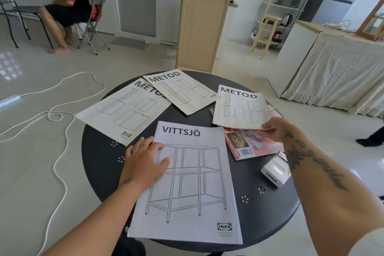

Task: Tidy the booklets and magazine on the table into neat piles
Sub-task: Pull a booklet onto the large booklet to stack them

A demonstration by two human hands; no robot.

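Observation:
On the round black table (99,160) lie several booklets. A white VITTSJÖ booklet (191,189) lies nearest me, and my left hand (145,162) rests flat on its left edge. Three cream METOD booklets are spread further back: one at the left (122,110), one in the middle (182,91) overlapping it, one at the right (241,106). My right hand (278,129) pinches the near right corner of the right METOD booklet. This booklet lies on a red and pink magazine (249,145).
A small white box marked VESS (274,171) stands on the table under my right forearm. A dark pen (212,112) lies beside the right booklet. A white cable (58,110) loops over the floor at left. A seated person (72,0) is far back left.

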